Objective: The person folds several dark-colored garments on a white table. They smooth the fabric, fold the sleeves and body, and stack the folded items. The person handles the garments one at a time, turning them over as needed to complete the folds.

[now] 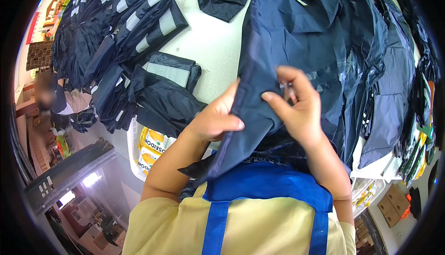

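A dark navy garment [296,28] of thin, slightly shiny fabric is spread over the white table, its near end raised toward me. My left hand [215,118] grips its folded left edge, thumb on top and the other fingers hidden beneath the cloth. Above the middle of the same cloth is my right hand [299,104], thumb and forefinger apart and the other fingers curled in. Something small and shiny shows between those curled fingers, too little to name. The garment's pointed lower corner hangs over my left forearm.
Navy garments with grey reflective strips [153,21] are heaped at the left, with a folded one [174,72] beside them. More dark garments [389,83] lie at the right. White baskets [134,155] with yellow-and-white packages sit below the table edge. Another person [69,97] is at far left.
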Demonstrator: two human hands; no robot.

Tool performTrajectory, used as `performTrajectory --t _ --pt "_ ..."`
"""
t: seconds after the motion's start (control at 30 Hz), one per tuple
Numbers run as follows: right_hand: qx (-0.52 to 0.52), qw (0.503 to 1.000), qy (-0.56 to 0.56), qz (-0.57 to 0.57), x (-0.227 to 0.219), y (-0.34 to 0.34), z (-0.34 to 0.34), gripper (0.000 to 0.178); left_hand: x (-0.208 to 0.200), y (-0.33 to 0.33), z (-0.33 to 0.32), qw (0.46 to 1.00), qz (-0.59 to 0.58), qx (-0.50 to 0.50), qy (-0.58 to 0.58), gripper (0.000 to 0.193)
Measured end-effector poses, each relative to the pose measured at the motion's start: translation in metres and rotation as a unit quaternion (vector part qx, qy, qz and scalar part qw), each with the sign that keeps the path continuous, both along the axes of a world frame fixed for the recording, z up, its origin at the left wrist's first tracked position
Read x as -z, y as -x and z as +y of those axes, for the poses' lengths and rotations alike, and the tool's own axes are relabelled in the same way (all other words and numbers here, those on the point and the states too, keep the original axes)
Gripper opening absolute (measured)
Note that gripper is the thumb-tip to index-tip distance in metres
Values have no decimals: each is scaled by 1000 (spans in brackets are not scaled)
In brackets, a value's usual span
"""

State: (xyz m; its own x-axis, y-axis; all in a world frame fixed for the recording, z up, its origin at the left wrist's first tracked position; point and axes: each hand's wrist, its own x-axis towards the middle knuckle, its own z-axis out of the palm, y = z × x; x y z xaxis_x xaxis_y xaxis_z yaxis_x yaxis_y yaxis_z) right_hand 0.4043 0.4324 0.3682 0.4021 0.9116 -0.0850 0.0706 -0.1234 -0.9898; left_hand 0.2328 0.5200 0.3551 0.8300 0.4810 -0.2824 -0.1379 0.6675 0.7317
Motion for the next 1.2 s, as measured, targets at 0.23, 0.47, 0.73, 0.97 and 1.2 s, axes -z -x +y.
performTrajectory --t 0.23,0.47,0.73,0.97,1.2 --pt "-147 925 -118 -329 14 24 -21 36 -18 3 25 965 112 -98 -216 32" --pt "-112 974 -109 -164 -7 -5 -29 55 -41 2 5 982 76 -112 -133 24" --pt "-47 920 -175 -348 -28 -23 -10 34 -51 4 -3 995 18 -66 -74 37" --pt "-36 906 -194 -375 -39 -19 -12 38 -65 -5 -15 979 18 -121 -162 32" --pt "-65 893 -290 -337 -46 -9 0 28 -79 -10 -26 961 98 -98 -240 31"
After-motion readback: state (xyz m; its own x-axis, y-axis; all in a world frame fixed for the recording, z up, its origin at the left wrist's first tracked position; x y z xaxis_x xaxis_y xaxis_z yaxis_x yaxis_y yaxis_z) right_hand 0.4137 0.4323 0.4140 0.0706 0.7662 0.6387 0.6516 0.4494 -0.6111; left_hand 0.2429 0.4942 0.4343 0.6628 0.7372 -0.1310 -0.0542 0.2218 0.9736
